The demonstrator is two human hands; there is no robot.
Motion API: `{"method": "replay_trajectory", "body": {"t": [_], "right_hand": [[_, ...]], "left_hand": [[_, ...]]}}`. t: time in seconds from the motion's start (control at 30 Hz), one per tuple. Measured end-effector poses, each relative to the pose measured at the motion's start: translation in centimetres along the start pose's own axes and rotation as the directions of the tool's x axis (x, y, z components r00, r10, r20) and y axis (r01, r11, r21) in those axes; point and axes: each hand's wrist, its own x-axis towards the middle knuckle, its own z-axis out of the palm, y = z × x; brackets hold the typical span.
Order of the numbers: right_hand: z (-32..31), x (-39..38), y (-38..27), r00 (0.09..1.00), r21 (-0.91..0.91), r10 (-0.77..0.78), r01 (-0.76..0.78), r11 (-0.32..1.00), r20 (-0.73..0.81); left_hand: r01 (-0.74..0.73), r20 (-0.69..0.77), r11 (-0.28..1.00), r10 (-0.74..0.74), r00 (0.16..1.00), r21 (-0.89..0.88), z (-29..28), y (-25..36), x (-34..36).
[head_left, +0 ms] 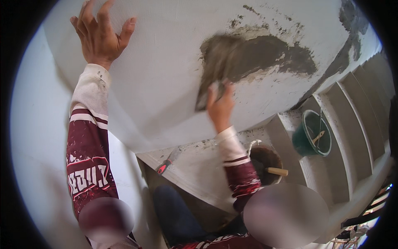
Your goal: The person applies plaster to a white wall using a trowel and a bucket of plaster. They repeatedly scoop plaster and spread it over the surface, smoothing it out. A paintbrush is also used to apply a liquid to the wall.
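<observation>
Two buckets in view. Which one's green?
The farther-right bucket, on the stairs, with a brush inside. The other bucket, beside the right sleeve, looks dark brown, a wooden handle over its rim.

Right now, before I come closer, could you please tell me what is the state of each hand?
Left hand: open, fingers spread against the white wall, holding nothing.
Right hand: closed, holding a trowel.

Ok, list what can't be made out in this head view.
In the head view:
- Blade edges of the trowel: motion blur smears them into the dark patch.
- Trowel handle: mostly covered by the right hand.
- Palm of the left hand: hidden behind its own back.
- Contents of the brown bucket: lost in shadow.
- Bottom of the green bucket: too dark inside.
</observation>
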Motion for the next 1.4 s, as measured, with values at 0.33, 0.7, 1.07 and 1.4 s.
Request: {"method": "replay_trajectory", "body": {"t": [0.33,0.7,1.07,1.4], "right_hand": [[-6.6,9.3,6.9,0.991,-0.153,0.108,-0.118,0.981,-0.075],[-1.8,3.8,2.8,0.962,0.037,0.27,-0.269,0.963,-0.036],[-5.3,6.4,4.9,0.894,0.19,0.436,-0.412,0.891,-0.103],[-25.0,17.1,12.3,0.545,0.604,0.829,-0.704,0.374,0.122]], "left_hand": [[0.045,-0.007,0.999,-0.045,0.999,-0.023,1.1,0.2,-1.2],[-0.061,0.033,0.998,0.062,0.998,-0.008,-0.3,-1.6,0.1],[0.029,0.129,0.999,-0.026,0.991,-0.023,-0.1,1.4,-1.1],[0.143,0.447,0.988,-0.15,0.882,0.05,-3.2,1.8,1.2]]}}
